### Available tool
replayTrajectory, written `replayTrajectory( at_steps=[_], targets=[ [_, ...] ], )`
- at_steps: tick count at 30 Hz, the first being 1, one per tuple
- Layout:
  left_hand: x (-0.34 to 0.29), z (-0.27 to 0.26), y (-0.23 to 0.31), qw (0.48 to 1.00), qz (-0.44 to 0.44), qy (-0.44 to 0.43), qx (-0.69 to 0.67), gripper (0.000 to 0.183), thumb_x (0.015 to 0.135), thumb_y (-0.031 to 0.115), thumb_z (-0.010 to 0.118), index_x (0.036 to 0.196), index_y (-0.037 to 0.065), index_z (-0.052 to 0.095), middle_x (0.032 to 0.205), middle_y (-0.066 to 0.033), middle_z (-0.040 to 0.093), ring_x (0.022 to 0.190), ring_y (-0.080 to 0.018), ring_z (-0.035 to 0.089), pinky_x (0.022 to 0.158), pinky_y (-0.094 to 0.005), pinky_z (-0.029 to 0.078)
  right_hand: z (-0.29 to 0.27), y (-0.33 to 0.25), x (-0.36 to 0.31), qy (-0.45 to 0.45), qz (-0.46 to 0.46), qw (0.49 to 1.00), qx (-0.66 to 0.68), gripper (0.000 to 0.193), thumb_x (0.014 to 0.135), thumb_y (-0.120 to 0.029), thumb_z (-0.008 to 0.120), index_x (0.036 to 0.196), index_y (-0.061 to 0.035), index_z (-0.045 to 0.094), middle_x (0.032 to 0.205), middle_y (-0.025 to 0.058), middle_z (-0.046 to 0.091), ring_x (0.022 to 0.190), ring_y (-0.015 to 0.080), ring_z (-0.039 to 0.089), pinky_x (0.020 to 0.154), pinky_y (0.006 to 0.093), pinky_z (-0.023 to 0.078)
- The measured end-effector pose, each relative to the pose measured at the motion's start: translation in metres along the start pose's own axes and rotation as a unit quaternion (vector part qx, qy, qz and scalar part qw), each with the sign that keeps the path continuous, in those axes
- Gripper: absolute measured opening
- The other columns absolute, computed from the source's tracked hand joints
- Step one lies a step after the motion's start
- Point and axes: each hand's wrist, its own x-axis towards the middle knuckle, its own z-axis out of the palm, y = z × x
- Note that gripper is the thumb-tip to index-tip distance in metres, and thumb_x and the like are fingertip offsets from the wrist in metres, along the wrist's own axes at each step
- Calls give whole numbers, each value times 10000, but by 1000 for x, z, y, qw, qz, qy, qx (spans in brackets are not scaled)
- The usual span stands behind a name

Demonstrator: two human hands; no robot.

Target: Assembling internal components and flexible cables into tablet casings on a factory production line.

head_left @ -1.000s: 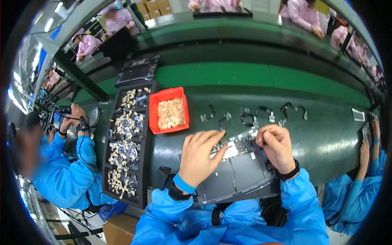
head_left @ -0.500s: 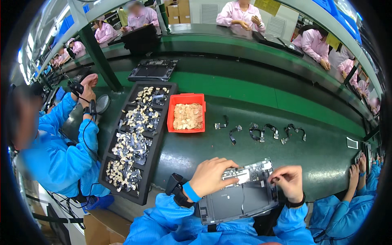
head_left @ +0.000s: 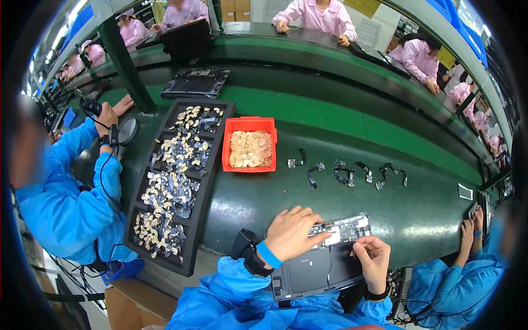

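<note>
Open laptop chassis (head_left: 322, 264) under both hands: left (head_left: 290, 232) spread flat, right (head_left: 374, 258) pinching its edge.

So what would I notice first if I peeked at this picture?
Probably the bright red tray of pale little pieces, in the middle of the green belt. Left of it lies a long black tray full of small parts. Nearest the camera, the left hand rests flat on an opened flat gadget, and the right hand pinches at it.

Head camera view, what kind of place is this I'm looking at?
Most likely an electronics assembly line: a long green conveyor bench with smocked workers along it, a black compartment tray of small parts, and an opened laptop chassis under both hands.
</note>
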Motion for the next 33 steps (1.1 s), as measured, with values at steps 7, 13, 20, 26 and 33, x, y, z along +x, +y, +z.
replayTrajectory(
  at_steps=[7, 13, 20, 26, 33],
  targets=[
    [-4, 5, 0, 999, -1, 26, 26, 419, 913, 515, 693, 1033, 116, 731, 1011, -46, 667, 1039, -265, 632, 875, -435, 495, 4, -2, -1, 27, -7, 998, -55, 137, 929, -11, 742, 1034, 70, 703, 853, 80, 735, 743, 111, 680, 712, 224, 520],
    [-10, 9, 2, 997, -8, 53, 48, 409, 907, 506, 704, 1015, 112, 723, 1000, -41, 661, 1000, -263, 626, 836, -422, 491, 3, -4, 0, 21, 17, 998, -49, 150, 920, -5, 749, 1040, 66, 695, 859, 75, 738, 756, 110, 683, 730, 219, 523],
    [-15, 12, 10, 994, -41, 60, 81, 379, 910, 487, 709, 1005, 120, 712, 975, -38, 645, 960, -262, 617, 799, -420, 477, -3, 1, 7, -78, -122, 989, 3, 77, 935, 28, 709, 997, 38, 666, 945, 106, 734, 794, 162, 692, 755, 252, 538],
    [-12, 3, 18, 993, 41, 104, -30, 416, 906, 469, 728, 1133, 122, 713, 1104, -31, 679, 1033, -245, 623, 801, -404, 449, 1, 2, 1, -88, -57, 993, 49, 53, 954, 51, 673, 998, 50, 645, 926, 111, 721, 801, 173, 699, 766, 274, 552],
    [-7, 3, 27, 972, 100, 62, -205, 198, 913, 325, 753, 933, 133, 794, 861, -30, 731, 834, -242, 673, 779, -367, 490, 13, 5, 4, -44, -63, 993, -88, 86, 960, 22, 688, 1030, 54, 651, 896, 60, 723, 805, 103, 677, 741, 237, 536]
  ],
)
